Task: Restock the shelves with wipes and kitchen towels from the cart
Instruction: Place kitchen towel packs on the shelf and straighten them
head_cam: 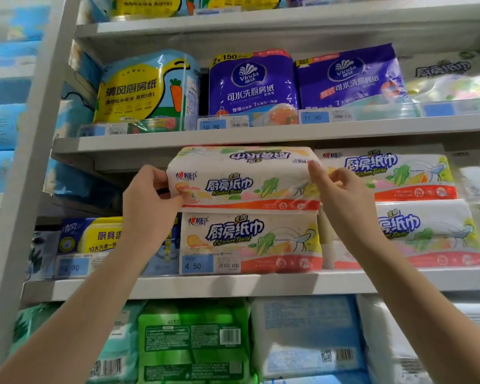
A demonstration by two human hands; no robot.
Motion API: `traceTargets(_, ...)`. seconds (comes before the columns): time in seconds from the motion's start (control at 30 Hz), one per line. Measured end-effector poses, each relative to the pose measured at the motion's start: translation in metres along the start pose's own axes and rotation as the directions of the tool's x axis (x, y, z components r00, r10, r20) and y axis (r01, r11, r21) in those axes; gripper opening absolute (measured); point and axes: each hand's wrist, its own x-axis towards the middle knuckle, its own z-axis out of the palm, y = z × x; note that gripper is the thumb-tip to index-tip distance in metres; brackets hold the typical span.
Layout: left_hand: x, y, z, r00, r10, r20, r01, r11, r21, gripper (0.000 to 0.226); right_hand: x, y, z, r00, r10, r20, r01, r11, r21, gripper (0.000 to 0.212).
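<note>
A: From the head camera, where do we have the kitchen towel pack?

B: On top of a matching pack, which sits on the shelf by the 4.50 price tag. Its front face bulges out past the pack below, so we judge it isn't pushed fully home.

A: And our left hand?

B: Curled round the pack's left end, thumb on the front and fingers behind, gripping it to steady and guide that side.

A: The right hand?

B: Mostly open; the forefinger rests along the pack's right top corner. The other fingers are loosely bent, and we can't quite tell whether they press the wrap. It looks like a nudge rather than a grip.

A: Why stack there?

B: Likely to match the neighbouring stack just to the right, labels facing out.
</note>
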Motion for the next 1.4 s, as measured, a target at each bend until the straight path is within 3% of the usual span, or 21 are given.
traceTargets(0.27,-0.020,-0.017,-0.003,0.995,0.096,-0.023,-0.097,0.994,-0.048,0.034,-0.002,-0.009,0.000,0.999,-0.034,-0.015,0.033,0.996,-0.079,0.042)
traceTargets(0.4,-0.021,-0.014,-0.005,1.000,-0.004,-0.028,-0.002,0.977,-0.215,0.017,-0.003,-0.007,0.008,1.000,-0.028,0.007,0.028,0.999,-0.017,0.037)
traceTargets(0.57,-0.005,-0.004,-0.002,0.991,-0.130,-0.015,0.122,0.958,-0.258,0.013,0.004,-0.009,0.012,0.998,-0.052,-0.019,0.052,0.998,0.027,0.035)
traceTargets(0.77,-0.002,-0.006,0.002,0.985,-0.132,0.109,0.156,0.953,-0.258,0.042,-0.001,0.000,0.016,0.992,-0.120,-0.033,0.121,0.991,0.054,0.029)
traceTargets(0.87,0.009,-0.001,-0.003,0.987,-0.106,0.124,0.129,0.971,-0.201,0.044,-0.005,0.000,0.018,0.992,-0.123,-0.041,0.128,0.983,0.133,0.027)
traceTargets(1.03,0.020,0.006,-0.016,0.985,-0.091,0.146,0.106,0.990,-0.097,0.047,-0.018,-0.002,0.027,0.997,-0.073,-0.025,0.077,0.888,0.453,0.018)
traceTargets(1.13,0.018,0.006,-0.030,0.984,-0.110,0.140,0.125,0.987,-0.104,0.062,-0.022,-0.012,0.035,0.998,-0.062,-0.023,0.064,0.820,0.569,0.017)
traceTargets(1.23,0.010,0.008,-0.047,0.957,-0.157,0.242,0.202,0.964,-0.171,0.061,-0.022,-0.029,0.040,0.998,-0.064,-0.013,0.055,0.724,0.688,0.017)
traceTargets(1.3,0.003,0.008,-0.054,0.927,-0.237,0.289,0.306,0.926,-0.221,0.070,-0.019,-0.040,0.044,0.997,-0.072,0.010,0.042,0.686,0.727,0.024)
traceTargets(1.4,-0.007,0.006,-0.062,0.922,-0.290,0.257,0.355,0.897,-0.262,0.069,-0.018,-0.061,0.049,0.997,-0.050,0.052,-0.004,0.678,0.735,0.066)
